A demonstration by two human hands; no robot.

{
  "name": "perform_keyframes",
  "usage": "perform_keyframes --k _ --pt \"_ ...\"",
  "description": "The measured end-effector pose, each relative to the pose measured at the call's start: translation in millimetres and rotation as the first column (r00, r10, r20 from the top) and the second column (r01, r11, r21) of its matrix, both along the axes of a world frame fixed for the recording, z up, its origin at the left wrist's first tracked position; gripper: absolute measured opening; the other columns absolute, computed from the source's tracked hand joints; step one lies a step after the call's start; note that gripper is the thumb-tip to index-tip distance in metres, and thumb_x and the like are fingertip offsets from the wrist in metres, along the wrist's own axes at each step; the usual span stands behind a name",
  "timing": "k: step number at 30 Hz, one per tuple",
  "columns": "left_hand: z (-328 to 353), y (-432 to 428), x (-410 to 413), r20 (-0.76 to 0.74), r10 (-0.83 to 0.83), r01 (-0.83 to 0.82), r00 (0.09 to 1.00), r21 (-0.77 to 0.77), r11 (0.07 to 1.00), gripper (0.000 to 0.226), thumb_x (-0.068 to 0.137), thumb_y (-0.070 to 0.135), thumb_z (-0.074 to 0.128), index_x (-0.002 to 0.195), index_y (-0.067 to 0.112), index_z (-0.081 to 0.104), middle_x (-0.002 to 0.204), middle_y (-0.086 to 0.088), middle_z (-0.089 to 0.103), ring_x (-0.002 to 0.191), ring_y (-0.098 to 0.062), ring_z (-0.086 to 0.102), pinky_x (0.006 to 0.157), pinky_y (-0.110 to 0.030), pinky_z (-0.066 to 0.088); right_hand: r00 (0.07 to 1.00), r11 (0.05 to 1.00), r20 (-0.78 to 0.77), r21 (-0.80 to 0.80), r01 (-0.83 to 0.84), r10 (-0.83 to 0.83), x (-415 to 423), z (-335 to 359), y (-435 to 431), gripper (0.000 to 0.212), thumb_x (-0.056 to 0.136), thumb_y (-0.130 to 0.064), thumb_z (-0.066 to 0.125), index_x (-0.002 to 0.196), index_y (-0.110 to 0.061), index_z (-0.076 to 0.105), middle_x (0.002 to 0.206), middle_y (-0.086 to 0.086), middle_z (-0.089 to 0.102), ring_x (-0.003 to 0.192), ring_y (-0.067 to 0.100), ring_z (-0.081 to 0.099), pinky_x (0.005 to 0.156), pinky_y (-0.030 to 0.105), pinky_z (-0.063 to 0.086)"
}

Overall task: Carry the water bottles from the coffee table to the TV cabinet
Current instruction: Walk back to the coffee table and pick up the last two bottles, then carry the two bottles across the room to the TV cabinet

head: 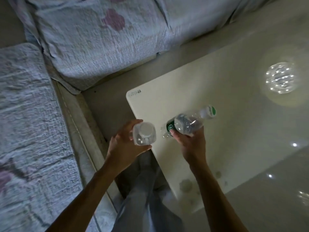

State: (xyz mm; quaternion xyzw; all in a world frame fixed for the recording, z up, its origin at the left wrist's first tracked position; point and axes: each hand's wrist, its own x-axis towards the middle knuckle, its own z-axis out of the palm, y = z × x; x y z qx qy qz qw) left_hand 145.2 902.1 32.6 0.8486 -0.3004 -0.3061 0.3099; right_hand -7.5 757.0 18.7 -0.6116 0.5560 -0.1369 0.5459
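A clear squarish bottle with a white cap [144, 133] is upright in my left hand [122, 144], held over the near left edge of the glossy white coffee table [192, 87]. My right hand [192, 144] grips a crumpled clear bottle with a green label [187, 125] around its middle. That bottle is tilted, with its green and white cap pointing up and to the right over the table. The TV cabinet is not in view.
A sofa with a pale floral quilted cover [93, 39] runs along the top and down the left [28, 131]. A narrow strip of floor separates it from the table. My legs [147, 190] stand between them. The tabletop reflects a ceiling lamp [280, 77].
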Motion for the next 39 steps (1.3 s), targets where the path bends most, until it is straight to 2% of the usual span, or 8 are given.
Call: perform_keyframes --k 3,7,10,16,23,28,34,39 --pt "40.8 -5.7 -24.1 -0.096 -0.186 0.179 0.978 -0.084 0.980 0.072 0.059 0.048 0.081 0.121 0.017 0.059 0.117 0.004 0.068 0.106 -0.008 0.064 0.090 -0.029 0.056 0.996 0.994 -0.003 0.070 0.088 -0.088 -40.9 39.0 20.1 0.064 0.073 -0.024 0.084 0.126 -0.030 0.049 0.110 -0.020 0.063 0.096 -0.002 0.065 0.095 0.038 0.056" --pt "104.6 -12.7 -68.5 -0.144 -0.302 0.285 0.942 -0.125 0.950 0.068 0.062 0.031 0.086 0.122 0.019 0.057 0.115 0.008 0.065 0.098 0.003 0.059 0.081 0.003 0.042 0.980 0.978 0.001 0.059 0.200 -0.201 -92.3 97.5 36.5 0.067 0.073 -0.022 0.084 0.130 -0.028 0.047 0.105 -0.025 0.059 0.093 -0.008 0.061 0.093 0.029 0.055" --pt "142.2 -17.2 -100.6 -0.143 -0.365 0.348 0.920 -0.133 0.928 0.070 0.060 0.027 0.089 0.121 0.023 0.056 0.116 0.015 0.060 0.100 -0.001 0.057 0.075 0.006 0.039 0.970 0.970 -0.007 -0.011 0.243 -0.243 -129.4 141.0 41.9 0.068 0.074 -0.025 0.084 0.130 -0.025 0.046 0.102 -0.026 0.058 0.089 -0.012 0.061 0.084 0.018 0.053" --pt "206.9 -34.7 -172.6 -0.043 -0.532 0.518 0.845 -0.180 0.837 0.069 0.052 0.036 0.089 0.114 0.031 0.058 0.111 0.014 0.064 0.100 -0.013 0.061 0.084 -0.029 0.055 0.933 0.920 0.025 -0.160 0.357 -0.358 -214.3 217.7 54.1 0.065 0.073 -0.033 0.084 0.128 -0.023 0.050 0.116 -0.007 0.065 0.101 0.008 0.064 0.089 0.028 0.054" --pt "247.6 -60.1 -243.0 0.003 -0.752 0.732 0.659 -0.233 0.641 0.068 0.057 0.037 0.089 0.110 0.045 0.049 0.104 0.029 0.057 0.093 0.007 0.057 0.070 -0.001 0.045 0.832 0.810 -0.028 -0.249 0.531 -0.554 -307.4 252.4 91.3 0.069 0.072 -0.041 0.082 0.129 -0.025 0.047 0.119 -0.006 0.063 0.102 0.012 0.062 0.089 0.031 0.053" --pt "261.5 -75.2 -286.3 0.008 -0.877 0.845 0.480 -0.274 0.460 0.067 0.056 0.040 0.086 0.112 0.042 0.049 0.107 0.024 0.058 0.097 -0.002 0.058 0.080 -0.014 0.047 0.688 0.683 -0.075 -0.238 0.690 -0.722 -352.5 263.0 133.4 0.069 0.072 -0.037 0.083 0.129 -0.023 0.048 0.115 -0.004 0.064 0.099 0.014 0.063 0.080 0.022 0.047" --pt "273.5 -84.1 -325.0 0.019 -0.975 0.936 0.220 -0.286 0.205 0.064 0.058 0.035 0.088 0.110 0.040 0.051 0.100 0.029 0.056 0.093 -0.006 0.060 0.078 -0.015 0.049 0.423 0.443 -0.131 -0.308 0.842 -0.896 -362.1 266.0 184.9 0.066 0.066 -0.040 0.086 0.120 -0.029 0.049 0.111 -0.001 0.068 0.095 0.023 0.068 0.082 0.041 0.057" --pt "280.1 -79.3 -344.1 0.036 -0.999 0.966 0.031 -0.256 0.021 0.069 0.054 0.029 0.092 0.114 0.030 0.058 0.104 0.017 0.063 0.092 -0.009 0.062 0.075 -0.018 0.052 0.210 0.240 -0.127 -0.311 0.919 -0.969 -345.4 275.9 232.4 0.064 0.068 -0.037 0.085 0.120 -0.030 0.049 0.109 -0.005 0.066 0.095 0.021 0.067 0.083 0.037 0.054"
